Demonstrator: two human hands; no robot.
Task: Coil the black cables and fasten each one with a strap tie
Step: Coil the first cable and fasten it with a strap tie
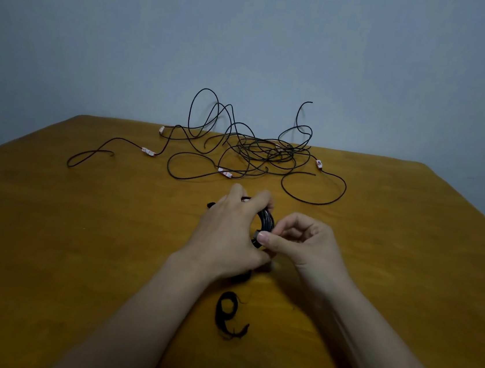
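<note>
The left hand gripped the coiled cable; the right hand pinched it. Loose cables sprawled along the table's far edge.

The light was dim and flat, with soft shadows. Wide-angle distortion bowed the counter edges. The forearms blurred slightly.

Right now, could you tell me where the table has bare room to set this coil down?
Bare wood lies left of the left hand and right of the right hand, out to both table edges. The far middle is crowded with loose cables; a strap tie lies nearer than the hands.
</note>
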